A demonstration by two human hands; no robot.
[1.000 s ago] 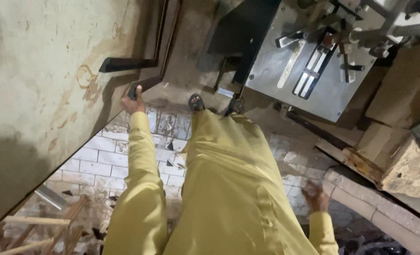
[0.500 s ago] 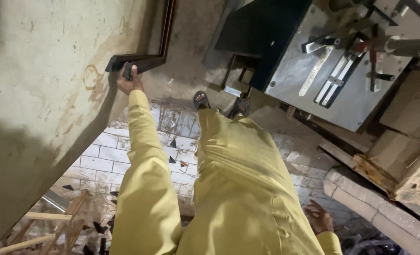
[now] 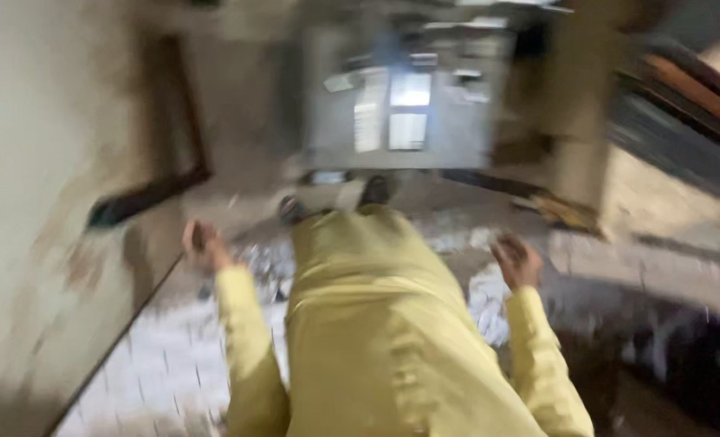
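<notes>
The view is heavily blurred. My left hand (image 3: 203, 247), in a yellow sleeve, hangs in front of the pale wall, just below and right of a dark L-shaped frame (image 3: 146, 196). Its fingers look curled, with a dark spot in them that I cannot make out. My right hand (image 3: 518, 260) hangs free at my right side with loosely spread fingers and nothing in it. My yellow garment (image 3: 376, 324) fills the lower middle, and my two dark shoes (image 3: 374, 190) show at its far end.
A grey metal machine (image 3: 400, 105) with pale plates on top stands straight ahead. A stained pale wall (image 3: 36, 162) runs along the left. White brick flooring (image 3: 166, 364) with debris lies below. Stacked wooden boards (image 3: 684, 113) are at the right.
My left hand has come off the dark frame and dropped lower. My right hand has swung forward and up into view. The camera has turned, so the machine now sits straight ahead.
</notes>
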